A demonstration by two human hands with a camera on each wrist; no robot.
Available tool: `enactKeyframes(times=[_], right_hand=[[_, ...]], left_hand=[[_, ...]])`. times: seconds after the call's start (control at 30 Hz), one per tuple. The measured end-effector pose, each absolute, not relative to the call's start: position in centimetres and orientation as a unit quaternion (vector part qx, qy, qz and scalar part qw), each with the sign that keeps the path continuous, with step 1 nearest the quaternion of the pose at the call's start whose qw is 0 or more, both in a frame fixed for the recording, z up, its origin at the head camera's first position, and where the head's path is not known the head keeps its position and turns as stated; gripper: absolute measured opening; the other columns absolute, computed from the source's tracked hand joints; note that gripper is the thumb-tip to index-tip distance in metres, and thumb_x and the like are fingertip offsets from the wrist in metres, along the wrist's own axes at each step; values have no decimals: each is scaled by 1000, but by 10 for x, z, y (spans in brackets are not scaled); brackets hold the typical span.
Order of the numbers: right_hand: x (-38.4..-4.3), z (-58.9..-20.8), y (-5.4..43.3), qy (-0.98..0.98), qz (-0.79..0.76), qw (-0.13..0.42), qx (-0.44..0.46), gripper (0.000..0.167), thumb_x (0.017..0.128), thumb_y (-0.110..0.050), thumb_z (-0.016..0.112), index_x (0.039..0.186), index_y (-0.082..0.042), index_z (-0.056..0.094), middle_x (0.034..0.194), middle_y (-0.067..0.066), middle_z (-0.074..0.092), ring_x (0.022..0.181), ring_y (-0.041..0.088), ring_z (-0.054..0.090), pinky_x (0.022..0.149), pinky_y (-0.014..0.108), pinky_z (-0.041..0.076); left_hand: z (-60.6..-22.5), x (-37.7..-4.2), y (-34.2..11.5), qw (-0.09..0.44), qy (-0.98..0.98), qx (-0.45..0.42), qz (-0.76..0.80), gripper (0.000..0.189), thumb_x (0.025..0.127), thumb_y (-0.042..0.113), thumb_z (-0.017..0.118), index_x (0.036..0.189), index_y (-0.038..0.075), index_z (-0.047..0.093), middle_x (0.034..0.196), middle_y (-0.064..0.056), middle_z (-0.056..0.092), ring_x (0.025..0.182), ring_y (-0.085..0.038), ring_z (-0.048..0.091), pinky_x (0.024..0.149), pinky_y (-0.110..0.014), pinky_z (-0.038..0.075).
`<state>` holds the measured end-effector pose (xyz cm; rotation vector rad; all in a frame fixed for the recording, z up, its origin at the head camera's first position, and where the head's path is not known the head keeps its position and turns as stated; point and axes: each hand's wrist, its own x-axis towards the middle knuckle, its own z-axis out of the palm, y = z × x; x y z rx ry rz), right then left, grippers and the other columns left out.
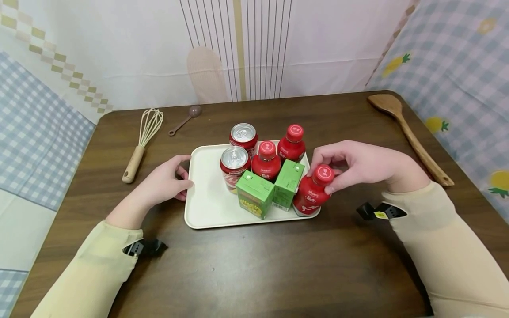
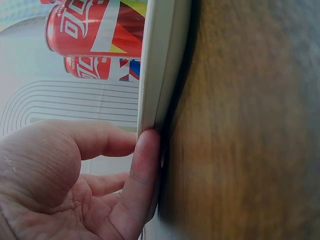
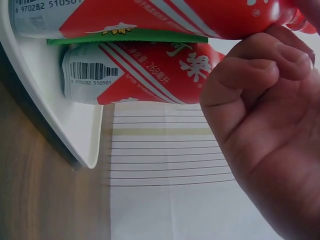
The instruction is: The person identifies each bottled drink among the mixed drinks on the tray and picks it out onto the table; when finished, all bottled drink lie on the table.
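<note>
A cream tray (image 1: 210, 207) lies on the table and carries two red soda cans (image 1: 234, 165) (image 1: 243, 136), two green drink cartons (image 1: 254, 194) (image 1: 288, 183) and several red bottles. My left hand (image 1: 165, 181) grips the tray's left edge; in the left wrist view, its fingertips (image 2: 146, 145) touch the rim. With thumb and fingers, my right hand (image 1: 354, 165) holds a red bottle (image 1: 312, 194) just below its cap, over the tray's near right corner. Beside it stand another red bottle (image 1: 266, 165) and one farther back (image 1: 292, 148). The held bottle's far side is hidden.
A whisk (image 1: 141, 145) and a brown measuring spoon (image 1: 186, 120) lie left of the tray. Along the table's right side lies a wooden spoon (image 1: 409, 132). Patterned cloth (image 1: 151, 53) hangs behind the brown table (image 1: 222, 274).
</note>
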<state>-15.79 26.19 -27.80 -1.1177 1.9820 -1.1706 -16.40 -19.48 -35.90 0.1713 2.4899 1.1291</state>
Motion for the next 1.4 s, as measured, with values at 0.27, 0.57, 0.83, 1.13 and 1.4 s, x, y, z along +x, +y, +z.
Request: enactKeyframes(times=[0.27, 0.57, 0.83, 1.13, 1.4], right_hand=[[-159, -280, 261, 741, -449, 291, -406, 34, 87, 2, 79, 111, -13, 61, 104, 8, 73, 90, 22, 69, 76, 35, 65], [-160, -278, 266, 739, -416, 267, -457, 40, 90, 2, 76, 126, -14, 68, 118, 4, 72, 99, 19, 69, 82, 29, 63], [-158, -277, 262, 762, -418, 261, -420, 31, 87, -5, 82, 109, -18, 65, 104, 2, 71, 90, 19, 66, 72, 30, 61], [-154, -275, 259, 771, -426, 265, -392, 32, 84, -10, 86, 99, -13, 58, 96, 4, 72, 87, 19, 69, 73, 31, 64], [-148, -269, 254, 808, -376, 214, -400, 33, 85, -23, 87, 92, -19, 56, 76, -6, 61, 72, 14, 57, 58, 26, 53]], left_hand=[[-361, -165, -195, 203, 890, 55, 404, 75, 95, 3, 65, 160, 6, 27, 107, -22, 55, 69, -24, 70, 64, -36, 65], [-359, -164, -195, 203, 890, 56, 405, 75, 95, 3, 65, 160, 7, 28, 108, -22, 55, 69, -23, 70, 64, -37, 66], [-357, -163, -194, 202, 889, 59, 407, 76, 95, 3, 66, 160, 6, 27, 108, -21, 55, 68, -22, 69, 65, -37, 66], [-358, -163, -194, 201, 889, 60, 407, 76, 95, 3, 66, 160, 6, 27, 108, -21, 55, 68, -22, 69, 64, -37, 66], [-358, -163, -195, 201, 888, 58, 410, 76, 95, 2, 65, 160, 6, 27, 108, -22, 55, 67, -23, 70, 64, -37, 66]])
